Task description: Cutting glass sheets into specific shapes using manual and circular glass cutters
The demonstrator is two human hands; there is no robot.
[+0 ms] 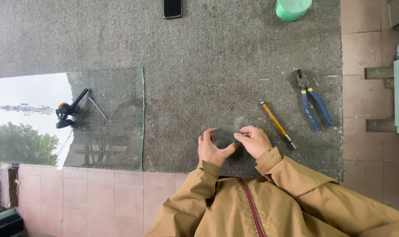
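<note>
Grey carpeted tabletop: left hand and right hand together clamp a small glass disc; pliers lie nearby.

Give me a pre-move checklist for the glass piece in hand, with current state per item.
1. Both hands on the small glass piece: left hand and right hand both grip it. Ok.
2. Piece above the grey mat, not past its edge: ok.
3. Glass cutter clear of the hands: lies just right of the right hand, apart. Ok.
4. Pliers clear: further right on the mat. Ok.
5. Large glass sheet secure: it seems to overhang the mat's near edge. Cannot tell.
6. Edges of the piece clean: too small to see. Cannot tell.
</note>
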